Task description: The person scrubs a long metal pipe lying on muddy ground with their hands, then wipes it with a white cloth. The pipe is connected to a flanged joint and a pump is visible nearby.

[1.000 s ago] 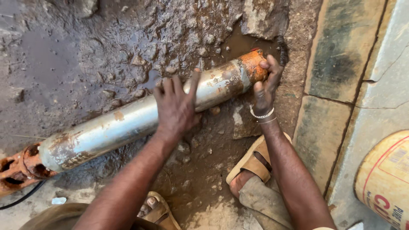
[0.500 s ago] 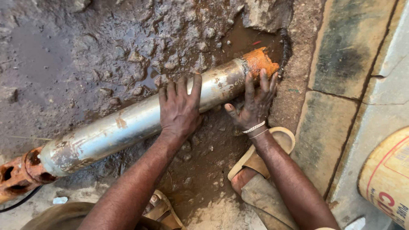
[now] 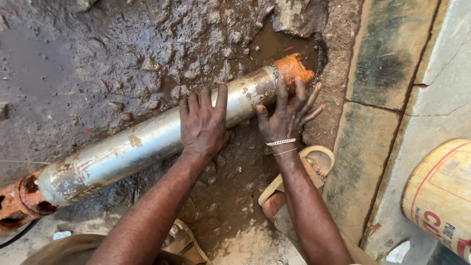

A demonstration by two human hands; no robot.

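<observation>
A long silvery metal cylinder (image 3: pixel 147 142) with rusty orange ends lies slantwise on wet muddy ground. Its right orange end (image 3: pixel 293 67) rests in a muddy puddle by a rock. My left hand (image 3: pixel 203 122) lies flat over the middle of the cylinder, fingers spread across its top. My right hand (image 3: pixel 288 113), with a thin bracelet at the wrist, presses against the cylinder just below its orange end, fingers splayed. The left orange end (image 3: pixel 17 203) sits at the frame's lower left edge.
A stone kerb (image 3: pixel 378 98) runs along the right. A yellow drum (image 3: pixel 441 196) lies at the lower right. My sandalled feet (image 3: pixel 299 181) stand in the mud below the cylinder. A grey rock (image 3: pixel 299 17) sits above the puddle. A black cable (image 3: pixel 14 235) trails at lower left.
My right hand has come off the orange end cap and now presses flat on the cylinder's side just below it. The left hand has stayed on the middle.
</observation>
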